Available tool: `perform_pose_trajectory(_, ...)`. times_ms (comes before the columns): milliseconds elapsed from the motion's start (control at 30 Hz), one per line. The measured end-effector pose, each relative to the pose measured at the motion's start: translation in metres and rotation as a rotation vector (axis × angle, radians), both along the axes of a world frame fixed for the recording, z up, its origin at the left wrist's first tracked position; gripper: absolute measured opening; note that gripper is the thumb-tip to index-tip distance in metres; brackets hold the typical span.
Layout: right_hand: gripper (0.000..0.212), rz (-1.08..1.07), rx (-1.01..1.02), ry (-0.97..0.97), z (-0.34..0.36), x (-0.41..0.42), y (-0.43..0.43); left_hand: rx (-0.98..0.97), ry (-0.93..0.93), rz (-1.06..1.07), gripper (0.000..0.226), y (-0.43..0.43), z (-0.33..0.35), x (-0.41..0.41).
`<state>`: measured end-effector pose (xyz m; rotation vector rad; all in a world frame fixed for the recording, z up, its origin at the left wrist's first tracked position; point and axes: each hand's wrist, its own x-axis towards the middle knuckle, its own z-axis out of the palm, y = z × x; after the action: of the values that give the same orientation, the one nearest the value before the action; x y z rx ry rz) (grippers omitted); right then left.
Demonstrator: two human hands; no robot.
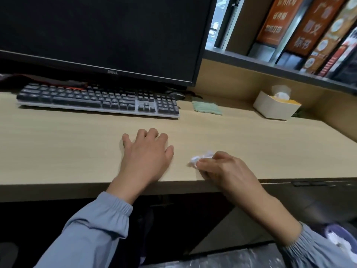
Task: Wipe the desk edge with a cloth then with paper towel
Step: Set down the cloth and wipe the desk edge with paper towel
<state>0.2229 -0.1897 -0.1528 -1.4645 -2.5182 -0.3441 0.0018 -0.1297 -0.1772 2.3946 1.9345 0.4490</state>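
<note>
**Desk Edge: Paper Towel in Right Hand, Cloth Set Aside**

The fingers [207, 161] of the right hand [226, 170] are curled closed around a crumpled white paper towel [200, 158], pinching it against the desk [77, 144] surface just inside the front edge. Part of the wad protrudes to the left of the fingertips; the rest is hidden under the hand. The left hand [146, 153] lies palm down on the desk top, fingers extended and slightly spread, holding nothing. Its wrist crosses the front edge of the desk.

Containers: a white rectangular tissue box [276, 108] stands at the rear right of the desk, against the back panel. A white tissue [281, 92] projects upward from its top opening, which has an orange-yellow surround.

Materials and shapes: the desk top is a flat, pale wood-grain laminate with a square front edge. The cloth [207, 107] is a light green, ribbed rectangle lying flat at the rear of the desk, between the keyboard [98, 100] and the tissue box, well apart from both hands. The keyboard has dark keys on a light base. Behind it stands a black monitor [100, 35] with a dark screen. A grey shelf [270, 67] at upper right carries upright books [309, 24] with orange spines. Both sleeves [92, 235] are blue-grey fabric with gathered elastic cuffs.
</note>
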Motion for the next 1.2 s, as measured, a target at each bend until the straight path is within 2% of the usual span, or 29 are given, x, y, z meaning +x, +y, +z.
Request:
perform_pose_trajectory(100, 0.029, 0.014, 0.051, 0.057, -0.009, 0.005, -0.027, 0.004, 0.008, -0.001, 0.049, 0.000, 0.001, 0.000)
perform_pose_trajectory(200, 0.037, 0.066, 0.106, 0.114, -0.014, 0.007, -0.036, 0.003, 0.019, -0.001, 0.050, 0.001, 0.001, 0.000)
perform_pose_trajectory(300, 0.033, 0.075, 0.100, 0.159, -0.018, 0.012, -0.039, -0.009, 0.023, -0.002, 0.050, 0.000, 0.001, 0.000)
perform_pose_trajectory(367, 0.037, 0.052, 0.095, 0.190, -0.016, 0.016, -0.034, -0.006, 0.030, 0.000, 0.049, 0.001, -0.001, 0.000)
perform_pose_trajectory(467, 0.020, -0.019, 0.054, 0.221, -0.012, 0.024, -0.017, -0.003, 0.039, -0.002, 0.050, 0.001, -0.001, -0.001)
perform_pose_trajectory(533, 0.020, -0.093, -0.004, 0.231, -0.010, 0.029, 0.006, 0.006, 0.046, -0.002, 0.049, 0.001, -0.001, 0.000)
perform_pose_trajectory(633, 0.032, -0.131, -0.035, 0.127, -0.006, 0.028, 0.041, 0.000, 0.051, -0.002, 0.048, 0.002, -0.001, 0.000)
perform_pose_trajectory(800, 0.020, -0.127, -0.040, 0.031, 0.012, 0.010, 0.112, -0.002, 0.054, -0.002, 0.047, 0.002, -0.003, -0.001)
perform_pose_trajectory(1067, 0.029, -0.229, -0.074, 0.033, 0.021, -0.012, 0.243, -0.008, 0.034, -0.015, 0.062, 0.004, -0.002, -0.002)
perform_pose_trajectory(1200, 0.022, -0.315, -0.099, 0.053, 0.021, -0.024, 0.291, -0.010, 0.025, -0.010, 0.062, 0.005, -0.001, -0.001)
